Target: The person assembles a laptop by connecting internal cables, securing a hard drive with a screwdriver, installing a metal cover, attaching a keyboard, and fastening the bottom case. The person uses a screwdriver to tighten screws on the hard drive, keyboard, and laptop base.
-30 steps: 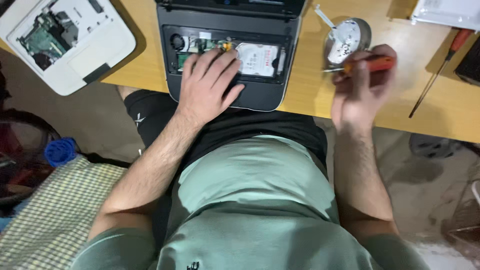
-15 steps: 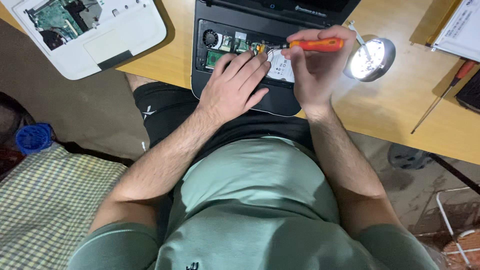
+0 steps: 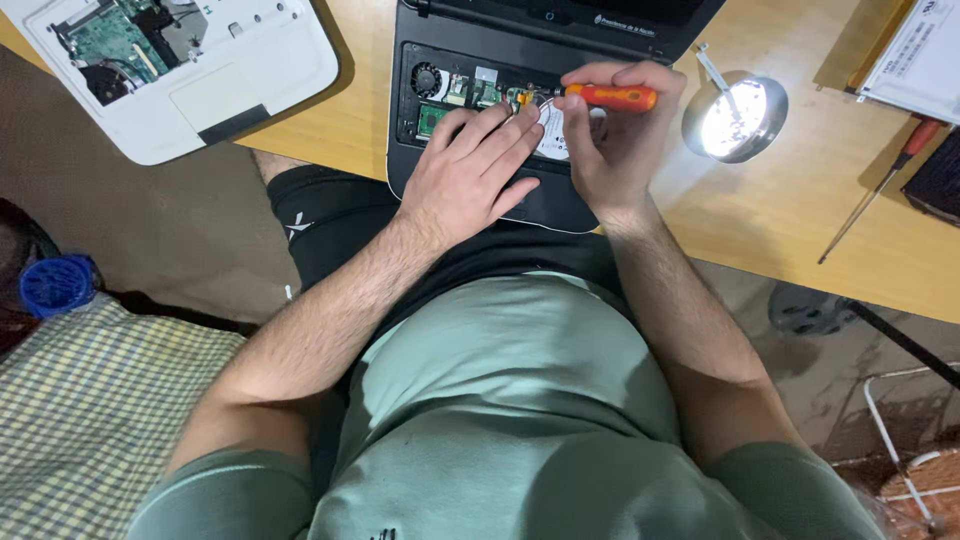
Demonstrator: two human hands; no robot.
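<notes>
Over the opened black laptop (image 3: 470, 205), the right hand (image 3: 612, 140) pinches an orange screwdriver (image 3: 608, 97) lying crosswise, tip pointing left toward the left hand (image 3: 470, 170), whose flat, relaxed fingers (image 3: 500, 125) hold nothing.

A white printed label (image 3: 628, 26) runs along the black laptop's (image 3: 470, 25) edge at twelve o'clock; a white printed paper sheet (image 3: 922, 55) lies on the desk (image 3: 790, 215) at two o'clock.

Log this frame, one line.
left hand flat on black laptop | right hand holds orange screwdriver, tip inside | lamp on
</notes>
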